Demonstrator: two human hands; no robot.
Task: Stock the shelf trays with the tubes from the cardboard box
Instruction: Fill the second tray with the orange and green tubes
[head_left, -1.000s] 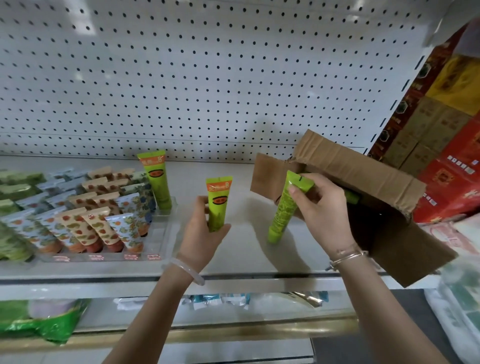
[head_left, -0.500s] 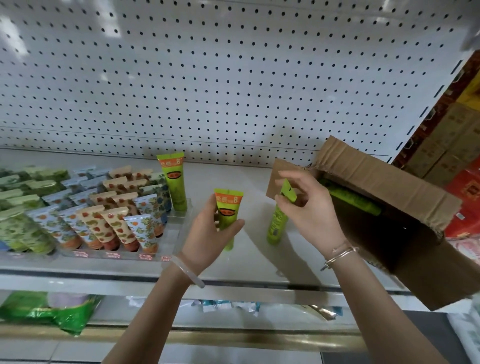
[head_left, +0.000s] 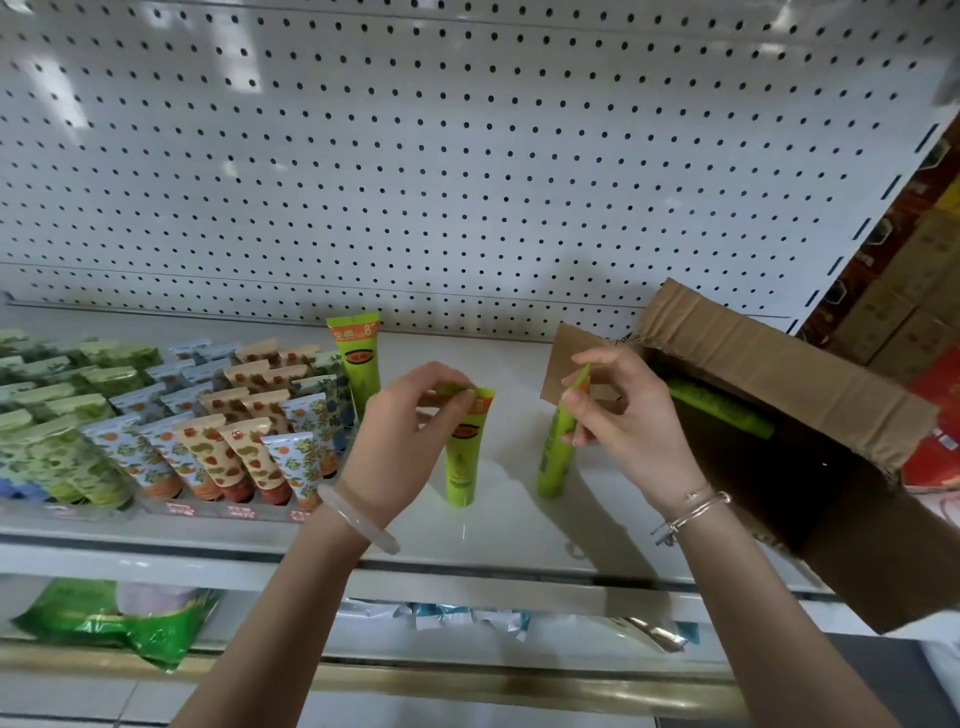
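You face a white shelf (head_left: 519, 535) backed by a white pegboard (head_left: 467, 156). Your left hand (head_left: 410, 436), with a pale bangle (head_left: 358, 519) on the wrist, pinches the flat crimped top of a lime-green tube (head_left: 461, 467) between thumb and curled fingertips. This tube stands upright, cap down, over the bare middle of the shelf. It is not clear whether the cap touches the surface or hangs just above it.

Your right hand (head_left: 628, 415), wearing thin metal bracelets (head_left: 691, 512), pinches the top of a second green tube (head_left: 555, 457). This one is also cap down, just beside the first and turned edge-on to you. The other fingers of that hand are loosely spread.

To your right, a cardboard box (head_left: 779, 364) sits tilted at the end of the shelf, its open mouth facing your hands and its flaps out. Inside it, more green tubes (head_left: 722, 408) lie lengthwise in shadow.

To your left, a clear tray (head_left: 171, 506) holds rows of patterned tubes (head_left: 244, 452), cap down and leaning back. They are green, blue-flowered and peach-coloured. A third green tube (head_left: 358, 364) stands upright at the tray's far right, toward the back, behind your left hand. On the lower shelf, a green packet (head_left: 114, 618) lies at the left.
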